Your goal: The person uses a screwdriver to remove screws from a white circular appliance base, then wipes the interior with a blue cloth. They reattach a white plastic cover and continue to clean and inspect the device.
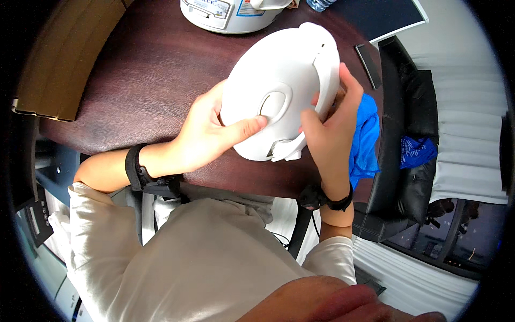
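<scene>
A white, rounded shell (279, 64), which looks like an appliance lid, is held up tilted over the near part of the table. It has a raised oval piece on its face and a curved white handle (324, 80) along its right side. My left hand (212, 126) grips the left edge, its thumb pressed by the oval and its other fingers hidden behind. On the other side, my right hand (330, 126) is closed around the handle, thumb on the inner side and fingers partly hidden. Black straps circle both wrists.
A white appliance (236, 19) with a front panel stands at the table's far side. Blue cloth (365, 139) lies by my right forearm, and a dark phone-like slab (368, 65) rests near the right edge. A cardboard box (70, 53) is at left, a black sofa (418, 112) at right.
</scene>
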`<state>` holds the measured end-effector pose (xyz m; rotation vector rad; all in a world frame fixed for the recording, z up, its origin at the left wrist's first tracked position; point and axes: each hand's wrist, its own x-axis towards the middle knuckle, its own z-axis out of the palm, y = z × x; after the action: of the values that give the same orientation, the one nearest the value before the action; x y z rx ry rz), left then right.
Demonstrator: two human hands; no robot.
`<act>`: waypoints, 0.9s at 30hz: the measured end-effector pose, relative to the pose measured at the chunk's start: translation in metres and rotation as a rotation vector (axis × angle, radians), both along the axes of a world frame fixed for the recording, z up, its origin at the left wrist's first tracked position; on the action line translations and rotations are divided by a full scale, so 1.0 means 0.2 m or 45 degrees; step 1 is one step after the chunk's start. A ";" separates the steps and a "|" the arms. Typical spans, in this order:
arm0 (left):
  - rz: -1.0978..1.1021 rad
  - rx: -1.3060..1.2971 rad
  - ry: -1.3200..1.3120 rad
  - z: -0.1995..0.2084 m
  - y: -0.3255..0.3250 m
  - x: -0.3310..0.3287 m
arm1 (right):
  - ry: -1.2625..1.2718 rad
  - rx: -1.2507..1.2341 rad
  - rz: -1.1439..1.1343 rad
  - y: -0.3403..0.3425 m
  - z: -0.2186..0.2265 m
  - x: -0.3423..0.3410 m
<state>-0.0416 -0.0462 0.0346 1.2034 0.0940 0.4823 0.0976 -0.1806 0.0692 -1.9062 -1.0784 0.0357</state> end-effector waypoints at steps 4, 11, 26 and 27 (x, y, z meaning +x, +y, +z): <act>0.057 0.235 -0.050 -0.02 0.00 -0.02 | 0.043 0.031 -0.037 -0.02 0.04 -0.06; 0.104 0.679 -0.250 -0.02 0.02 -0.05 | -0.043 0.054 0.002 -0.11 0.03 -0.13; 0.047 0.818 -0.202 -0.02 0.01 -0.07 | -0.152 0.040 -0.065 -0.14 -0.01 -0.14; 0.031 0.776 -0.208 -0.03 0.00 -0.07 | -0.140 0.027 -0.076 -0.14 0.00 -0.14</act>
<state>-0.0548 -0.0457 0.0289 1.7521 -0.1933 0.6548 0.0688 -0.2083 0.0683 -1.9386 -1.0898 -0.1155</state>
